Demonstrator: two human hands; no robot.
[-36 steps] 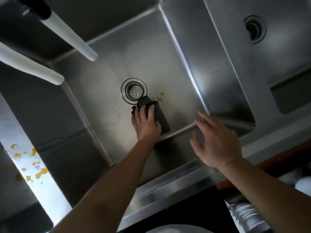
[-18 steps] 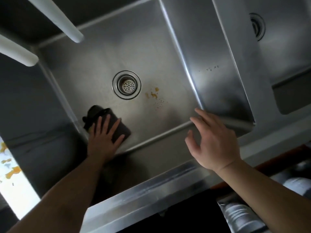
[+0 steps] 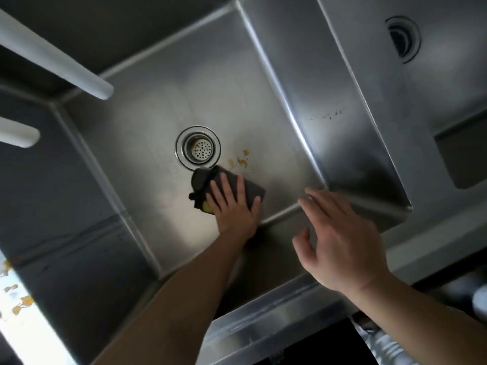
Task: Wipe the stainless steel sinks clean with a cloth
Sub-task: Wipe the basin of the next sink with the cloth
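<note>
I look down into a deep stainless steel sink [image 3: 137,143] with a round drain strainer [image 3: 198,148] in the middle of its floor. My left hand [image 3: 234,206] presses a dark cloth [image 3: 203,180] flat on the sink floor, just below and right of the drain. A bit of yellow residue shows at the cloth's lower edge. Orange-yellow stains [image 3: 241,161] lie on the floor right of the drain, just beyond the cloth. My right hand [image 3: 342,241] hovers over the sink's front right corner, fingers spread, holding nothing.
Two white faucet spouts [image 3: 60,61] reach in from the upper left. A second sink [image 3: 448,75] with its own drain [image 3: 402,39] lies to the right, past the dividing wall. Orange-yellow spatter [image 3: 21,304] marks the bright ledge at lower left. The steel front rim [image 3: 276,312] runs along the bottom.
My left hand slid the cloth from beside the drain to the sink's left front corner, then back right to just below the drain. My right hand stayed hovering.
</note>
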